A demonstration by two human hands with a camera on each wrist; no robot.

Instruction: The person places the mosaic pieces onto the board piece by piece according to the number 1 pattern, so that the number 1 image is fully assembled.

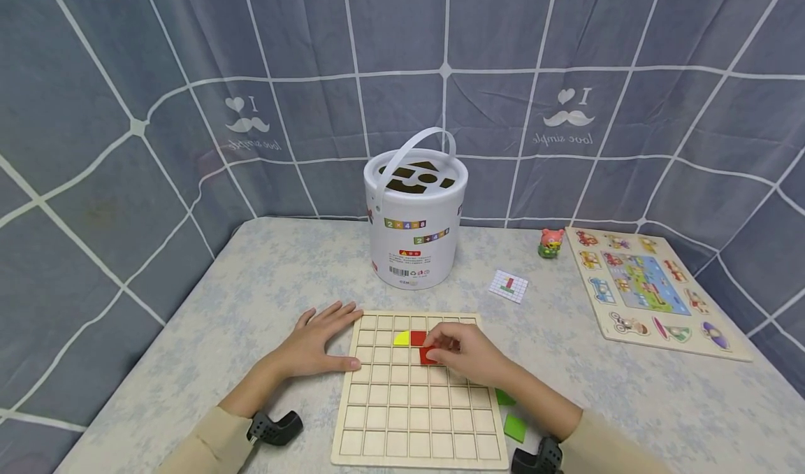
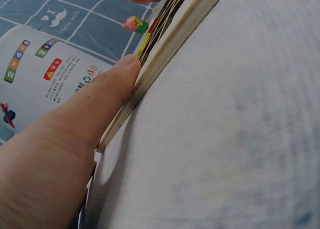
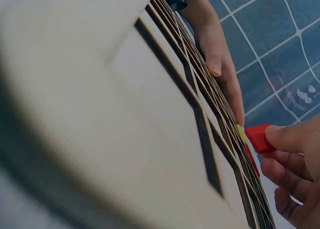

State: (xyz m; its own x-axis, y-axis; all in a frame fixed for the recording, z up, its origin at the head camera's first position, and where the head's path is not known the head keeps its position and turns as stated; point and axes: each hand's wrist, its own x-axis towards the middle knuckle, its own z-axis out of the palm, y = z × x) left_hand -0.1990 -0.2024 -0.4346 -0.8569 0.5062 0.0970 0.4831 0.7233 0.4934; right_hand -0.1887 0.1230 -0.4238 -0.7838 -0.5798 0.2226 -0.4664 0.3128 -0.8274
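Observation:
A wooden grid board (image 1: 377,417) lies on the table. In its second row sit a yellow rounded tile (image 1: 402,338) and, right beside it, a red square tile (image 1: 418,338). My right hand (image 1: 468,352) pinches another red square tile (image 1: 428,356) between thumb and fingers, just in front of the set one; the right wrist view shows this red tile (image 3: 257,138) held over the board. My left hand (image 1: 317,345) lies with straight fingers at the board's left edge, its thumb (image 2: 112,86) touching the rim.
A white lidded bucket (image 1: 411,243) with shaped slots stands behind the board. Right of it are a pattern card (image 1: 509,286), a small pink-and-green figurine (image 1: 550,243) and a wooden picture puzzle (image 1: 654,289). Green tiles (image 1: 514,428) lie by the board's right edge.

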